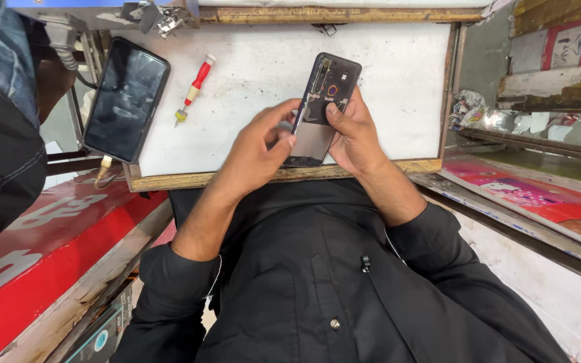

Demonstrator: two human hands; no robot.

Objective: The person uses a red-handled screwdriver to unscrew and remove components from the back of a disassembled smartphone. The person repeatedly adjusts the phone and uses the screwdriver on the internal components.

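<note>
An opened dark phone (328,87) with its back cover off is tilted above the white work board (250,134), showing inner parts and a grey plate. My right hand (354,138) grips it from the right, thumb pressed on its middle. My left hand (257,151) pinches a thin metal tool (298,121) whose tip rests against the phone's left edge.
A second black phone (126,99) with a cable plugged in lies at the board's left edge. A red-handled screwdriver (195,87) lies beside it. Another person's dark sleeve (1,148) is at far left. Crumpled foil (469,107) sits to the right, a red counter (48,249) below left.
</note>
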